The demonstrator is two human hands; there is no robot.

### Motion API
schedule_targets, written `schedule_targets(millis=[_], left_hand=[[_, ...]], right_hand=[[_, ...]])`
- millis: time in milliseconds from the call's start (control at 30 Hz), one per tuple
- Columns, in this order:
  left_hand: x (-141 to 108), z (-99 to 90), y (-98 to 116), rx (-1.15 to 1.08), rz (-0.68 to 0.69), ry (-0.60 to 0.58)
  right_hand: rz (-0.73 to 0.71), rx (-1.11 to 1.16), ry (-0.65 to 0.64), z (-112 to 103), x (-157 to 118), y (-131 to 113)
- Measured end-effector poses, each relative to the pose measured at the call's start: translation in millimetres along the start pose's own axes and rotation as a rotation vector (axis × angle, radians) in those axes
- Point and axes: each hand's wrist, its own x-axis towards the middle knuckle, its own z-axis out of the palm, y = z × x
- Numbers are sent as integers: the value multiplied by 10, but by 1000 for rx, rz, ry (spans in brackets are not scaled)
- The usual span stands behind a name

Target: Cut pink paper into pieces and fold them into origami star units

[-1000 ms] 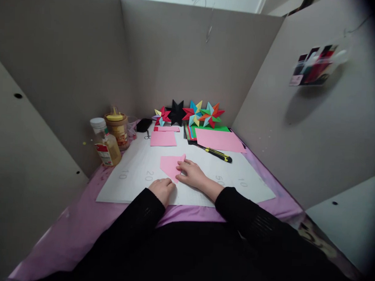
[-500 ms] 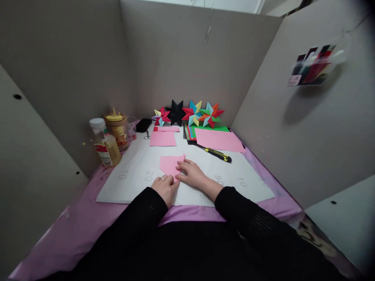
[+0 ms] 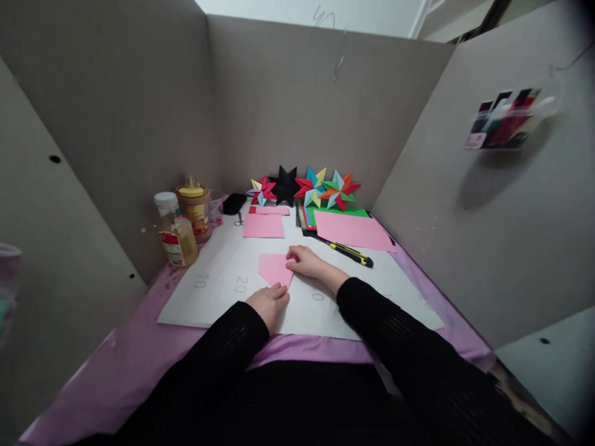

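A small piece of pink paper (image 3: 273,269) lies on the white board in front of me, its lower left corner folded in on a slant. My left hand (image 3: 269,304) rests over its bottom end, fingers stretched out and lying on the paper. At the upper right edge, my right hand (image 3: 304,260) has its thumb and curled fingers closed on the paper. The fingertips hide part of that edge.
Behind the paper lie a pink sheet (image 3: 264,226), small scissors (image 3: 240,220), a yellow-black cutter (image 3: 350,253) and a larger pink sheet (image 3: 353,229). Folded paper stars (image 3: 312,187) line the back wall. A glue bottle (image 3: 178,238) stands left on the white board's (image 3: 197,304) far side.
My right hand has gone from the lower right side of the paper up to its upper right corner. The raised right edge now looks flatter. The view has shifted slightly.
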Motion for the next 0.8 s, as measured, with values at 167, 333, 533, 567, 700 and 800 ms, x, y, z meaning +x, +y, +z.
schedule_targets(millis=[167, 333, 533, 567, 700, 800], left_hand=[[19, -77, 49, -11, -8, 45], [48, -236, 174, 58, -94, 47], [67, -312, 243, 106, -164, 28], [66, -305, 248, 109, -164, 25], [55, -277, 266, 116, -163, 17], [59, -284, 269, 125, -175, 13]], right_hand=[[-4, -23, -82, -42, 173, 6], [-20, -24, -168, -57, 277, -17], [-42, -5, -220, -108, 357, 8], [-40, -1, -224, -124, 362, 30], [-35, 25, -269, -189, 360, 127], [-40, 48, -311, -206, 349, 146]])
